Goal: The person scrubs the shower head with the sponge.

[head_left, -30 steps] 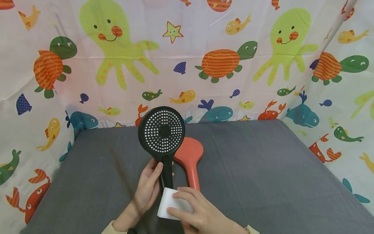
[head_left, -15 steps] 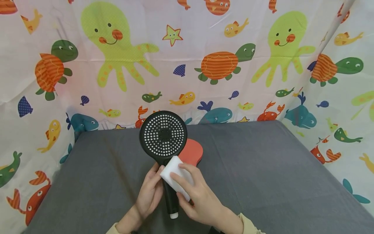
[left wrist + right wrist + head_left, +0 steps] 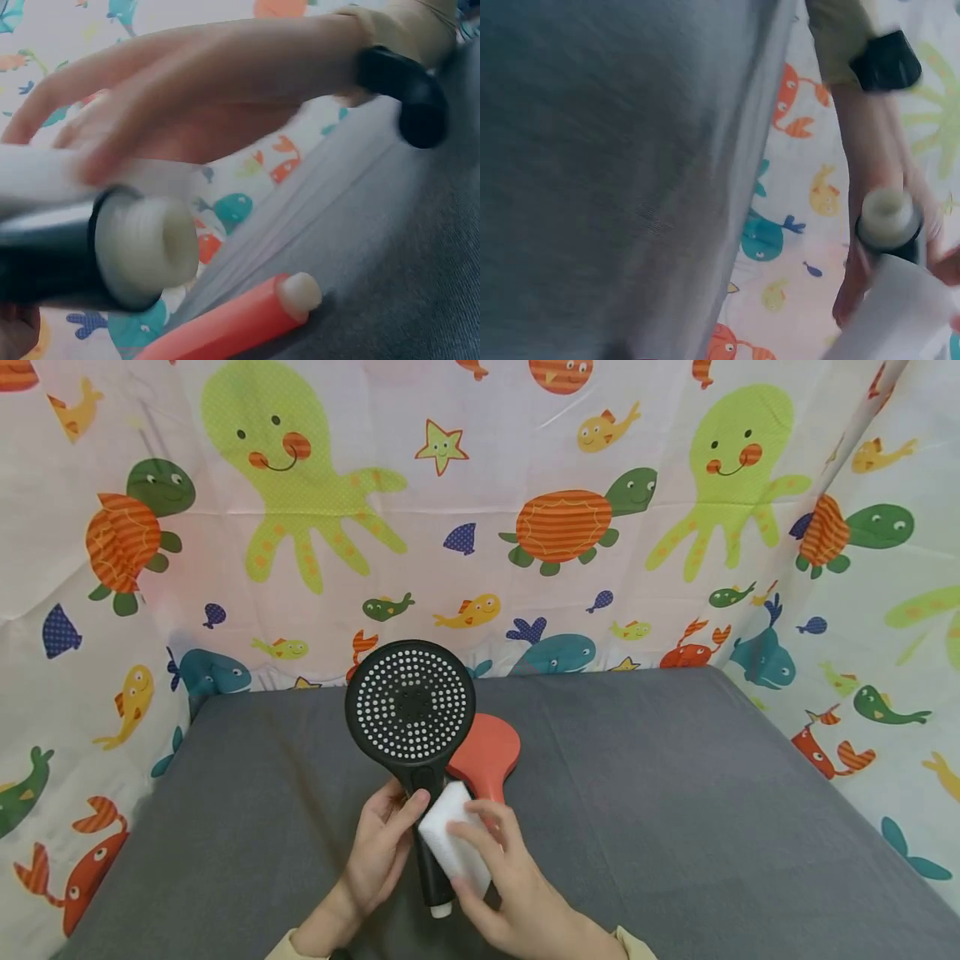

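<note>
In the head view a black shower head [image 3: 411, 702] is held up with its dotted spray face toward me. My left hand [image 3: 378, 852] grips its handle just below the neck, the thumb lying across the front. A white sponge [image 3: 447, 828] lies against the right side of the handle, and my right hand [image 3: 517, 889] pinches it between thumb and fingers. Below the sponge, the handle's white end [image 3: 442, 910] shows; the left wrist view reveals it as a hollow threaded connector [image 3: 154, 244]. Motion blurs the right hand and sponge in both wrist views.
Behind the black one, a red shower head [image 3: 487, 756] lies on the grey cloth-covered table [image 3: 675, 793]; its handle [image 3: 232, 322] and white end show in the left wrist view. A curtain [image 3: 480, 510] printed with sea animals hangs around the back and sides.
The sponge went from the handle's lower end up to near the neck, then slid slightly back down. My left hand keeps its grip, and the shower head has shifted only slightly.
</note>
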### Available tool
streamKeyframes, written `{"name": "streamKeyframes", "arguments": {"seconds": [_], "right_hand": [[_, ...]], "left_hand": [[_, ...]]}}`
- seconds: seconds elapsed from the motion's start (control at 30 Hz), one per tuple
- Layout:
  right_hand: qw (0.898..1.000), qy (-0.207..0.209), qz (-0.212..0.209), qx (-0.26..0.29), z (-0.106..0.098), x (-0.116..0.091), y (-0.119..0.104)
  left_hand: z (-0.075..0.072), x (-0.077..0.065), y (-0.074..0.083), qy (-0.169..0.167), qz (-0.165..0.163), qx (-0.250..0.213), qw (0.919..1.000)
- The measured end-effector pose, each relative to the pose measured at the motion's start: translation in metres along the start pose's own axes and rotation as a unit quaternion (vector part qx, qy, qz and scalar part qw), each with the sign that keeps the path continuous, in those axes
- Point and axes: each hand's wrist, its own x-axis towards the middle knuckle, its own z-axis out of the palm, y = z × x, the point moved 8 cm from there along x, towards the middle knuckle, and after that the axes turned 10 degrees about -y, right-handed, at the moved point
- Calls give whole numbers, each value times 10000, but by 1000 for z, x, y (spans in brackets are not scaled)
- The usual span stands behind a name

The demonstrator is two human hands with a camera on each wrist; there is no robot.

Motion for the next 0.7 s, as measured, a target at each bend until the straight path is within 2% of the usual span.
{"name": "streamKeyframes", "arguments": {"seconds": [0.13,0.2,0.33,0.47,0.53,0.6,0.7], "right_hand": [[9928,906,532,574,-17,11,12],[9889,1037,639,856,-22,13,15],[9886,497,743,1210,-13,9,17],[9863,-262,734,1455,2,-6,19],[9846,-469,689,1536,7,-13,21],[9828,-492,722,1628,9,-16,22],[9838,-11,795,1604,1,-11,23]], "left_hand": [[5,-1,5,-121,362,621,9973],[6,-1,11,-103,569,849,9947],[3,-1,21,25,898,944,9915],[1,1,31,-116,1165,846,9895],[2,2,33,-233,1234,795,9889],[3,2,32,-290,1207,801,9890],[7,1,23,-395,984,871,9905]]}}
